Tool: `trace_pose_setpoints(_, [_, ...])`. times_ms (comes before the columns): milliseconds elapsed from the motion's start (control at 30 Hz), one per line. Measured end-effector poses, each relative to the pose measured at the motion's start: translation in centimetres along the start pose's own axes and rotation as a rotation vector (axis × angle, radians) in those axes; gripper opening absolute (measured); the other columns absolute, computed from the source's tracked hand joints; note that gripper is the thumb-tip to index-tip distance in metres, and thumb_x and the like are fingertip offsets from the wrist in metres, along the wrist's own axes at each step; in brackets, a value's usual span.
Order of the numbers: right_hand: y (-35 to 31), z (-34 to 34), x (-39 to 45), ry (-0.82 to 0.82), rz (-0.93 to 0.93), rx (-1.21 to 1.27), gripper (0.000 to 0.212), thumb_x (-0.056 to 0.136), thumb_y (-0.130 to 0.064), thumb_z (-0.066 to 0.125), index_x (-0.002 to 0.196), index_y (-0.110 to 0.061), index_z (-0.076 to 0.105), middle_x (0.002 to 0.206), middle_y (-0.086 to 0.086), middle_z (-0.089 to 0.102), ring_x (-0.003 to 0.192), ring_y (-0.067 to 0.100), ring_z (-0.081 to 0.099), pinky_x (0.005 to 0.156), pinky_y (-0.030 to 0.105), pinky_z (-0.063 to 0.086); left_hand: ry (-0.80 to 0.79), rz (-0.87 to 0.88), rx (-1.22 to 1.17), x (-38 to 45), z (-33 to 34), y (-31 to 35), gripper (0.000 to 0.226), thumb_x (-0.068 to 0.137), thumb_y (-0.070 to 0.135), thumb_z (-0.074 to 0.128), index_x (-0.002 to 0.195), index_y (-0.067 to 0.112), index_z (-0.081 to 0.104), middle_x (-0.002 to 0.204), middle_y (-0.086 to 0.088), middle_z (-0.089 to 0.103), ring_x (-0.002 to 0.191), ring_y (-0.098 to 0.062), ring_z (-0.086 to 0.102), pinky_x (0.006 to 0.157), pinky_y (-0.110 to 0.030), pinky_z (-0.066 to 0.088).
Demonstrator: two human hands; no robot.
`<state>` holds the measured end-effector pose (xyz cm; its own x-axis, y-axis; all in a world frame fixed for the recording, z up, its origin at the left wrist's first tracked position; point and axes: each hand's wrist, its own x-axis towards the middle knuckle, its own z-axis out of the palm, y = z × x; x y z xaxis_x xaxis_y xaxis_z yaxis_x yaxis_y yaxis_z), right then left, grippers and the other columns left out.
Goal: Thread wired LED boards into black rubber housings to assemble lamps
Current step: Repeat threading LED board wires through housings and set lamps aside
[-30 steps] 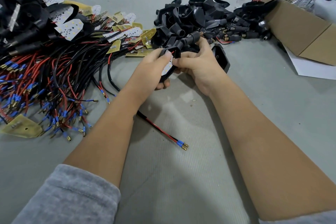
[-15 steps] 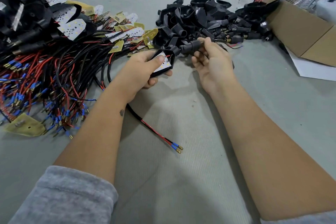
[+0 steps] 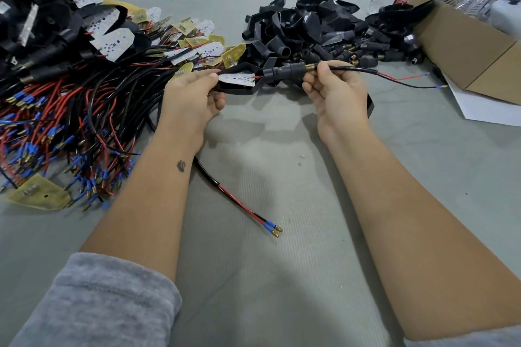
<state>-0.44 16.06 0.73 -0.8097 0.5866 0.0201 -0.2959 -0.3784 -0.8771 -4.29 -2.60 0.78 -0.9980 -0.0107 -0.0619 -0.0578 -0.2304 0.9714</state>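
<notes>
Above the grey table, the left hand pinches the soft black rubber housing with the thin white LED board inside — it looks light and bendy. The right hand grips the black wire poking out — likely the safest place to pull.

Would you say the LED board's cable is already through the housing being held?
Through: the cable exits the housing stem, and the board sits inside.

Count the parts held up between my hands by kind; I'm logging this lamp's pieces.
black rubber housing, gripped by the left hand: 1
LED board, seated in it: 1
cable, pinched by the right hand: 1
Total: 3
</notes>
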Motion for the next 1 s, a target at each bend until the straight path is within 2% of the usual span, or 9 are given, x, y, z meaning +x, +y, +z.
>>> trace_pose_setpoints(100, [0.0, 0.0, -0.2, -0.015, -0.01, -0.014, 0.007, 0.097, -0.002, 0.054, 0.092, -0.007, 0.056, 0.074, 0.004, 0.066, 0.064, 0.01, 0.066, 0.068, 0.023, 0.055, -0.04, -0.031, 0.022, 0.1, 0.1, 0.0, 0.004, 0.093, 0.009, 0.061, 0.093, 0.006, 0.064, 0.077, -0.008, 0.065, 0.052, -0.013, 0.063, 0.054, -0.023, 0.053])
trace_pose_setpoints(233, [0.1, 0.2, -0.5, -0.044, -0.037, -0.034, 0.008, 0.096, 0.001, 0.054, 0.093, -0.006, 0.055, 0.073, 0.005, 0.065, 0.064, 0.011, 0.066, 0.068, 0.024, 0.056, -0.057, -0.009, -0.049, -0.3, 0.3, -0.1, 0.008, 0.094, 0.005, 0.059, 0.091, 0.008, 0.066, 0.074, -0.004, 0.075, 0.065, -0.018, 0.072, 0.059, -0.021, 0.055])
trace_pose_setpoints(467, [0.1, 0.7, -1.4, -0.167, -0.172, -0.311, 0.018, 0.088, 0.007, 0.061, 0.084, -0.011, 0.062, 0.067, 0.001, 0.066, 0.063, 0.013, 0.065, 0.065, 0.025, 0.054, 0.176, -0.006, -0.35, -0.2, 0.1, 0.2, 0.015, 0.092, 0.002, 0.062, 0.079, 0.008, 0.063, 0.072, -0.004, 0.067, 0.065, -0.015, 0.064, 0.059, -0.019, 0.053])
trace_pose_setpoints(567, [-0.1, 0.6, -1.6, -0.222, -0.191, -0.422, 0.019, 0.086, 0.007, 0.062, 0.081, -0.012, 0.066, 0.066, 0.0, 0.064, 0.058, 0.009, 0.06, 0.061, 0.022, 0.051, 0.208, -0.006, -0.374, -0.1, -0.3, 0.2, 0.016, 0.093, 0.002, 0.06, 0.081, 0.011, 0.064, 0.078, -0.003, 0.067, 0.067, -0.012, 0.062, 0.057, -0.018, 0.05])
trace_pose_setpoints(700, [-0.3, 0.6, -2.0, -0.366, -0.236, -0.596, 0.017, 0.085, 0.005, 0.063, 0.082, -0.01, 0.07, 0.071, 0.0, 0.066, 0.063, 0.013, 0.062, 0.063, 0.021, 0.051, 0.208, 0.03, -0.375, 0.4, -0.7, 0.0, 0.013, 0.097, 0.01, 0.056, 0.093, 0.017, 0.065, 0.095, -0.004, 0.066, 0.078, -0.011, 0.06, 0.065, -0.019, 0.05])
trace_pose_setpoints(767, [-0.2, 0.6, -2.3, -0.421, -0.271, -0.727, 0.016, 0.086, 0.001, 0.064, 0.083, -0.011, 0.073, 0.073, 0.0, 0.068, 0.069, 0.017, 0.063, 0.069, 0.024, 0.054, 0.23, 0.012, -0.421, 0.5, -0.9, 0.0, 0.01, 0.097, 0.014, 0.057, 0.091, 0.015, 0.065, 0.093, -0.004, 0.065, 0.078, -0.011, 0.06, 0.066, -0.019, 0.051])
trace_pose_setpoints(833, [-0.1, 0.6, -2.5, -0.47, -0.307, -0.819, 0.018, 0.087, 0.0, 0.061, 0.084, -0.012, 0.074, 0.076, -0.008, 0.068, 0.075, 0.011, 0.063, 0.071, 0.018, 0.051, 0.247, -0.027, -0.481, 0.7, -1.0, 0.1, 0.009, 0.096, 0.013, 0.06, 0.088, 0.01, 0.064, 0.086, -0.005, 0.062, 0.075, -0.012, 0.061, 0.067, -0.019, 0.054])
trace_pose_setpoints(900, [0.2, 0.8, -2.7, -0.53, -0.381, -0.877, 0.019, 0.088, 0.003, 0.057, 0.088, -0.008, 0.073, 0.082, -0.006, 0.067, 0.076, 0.007, 0.061, 0.071, 0.015, 0.047, 0.22, -0.061, -0.484, 0.8, -1.1, 0.2, 0.006, 0.096, 0.011, 0.058, 0.094, 0.006, 0.061, 0.084, -0.005, 0.061, 0.075, -0.013, 0.063, 0.065, -0.022, 0.056])
trace_pose_setpoints(1000, [0.3, 1.1, -2.8, -0.633, -0.65, -0.969, 0.022, 0.089, 0.009, 0.054, 0.093, -0.002, 0.073, 0.091, 0.001, 0.067, 0.085, 0.013, 0.062, 0.082, 0.024, 0.048, 0.078, -0.129, -0.37, 0.8, -1.0, 0.3, 0.012, 0.099, 0.013, 0.051, 0.109, 0.009, 0.057, 0.095, -0.008, 0.066, 0.083, -0.019, 0.068, 0.07, -0.029, 0.059])
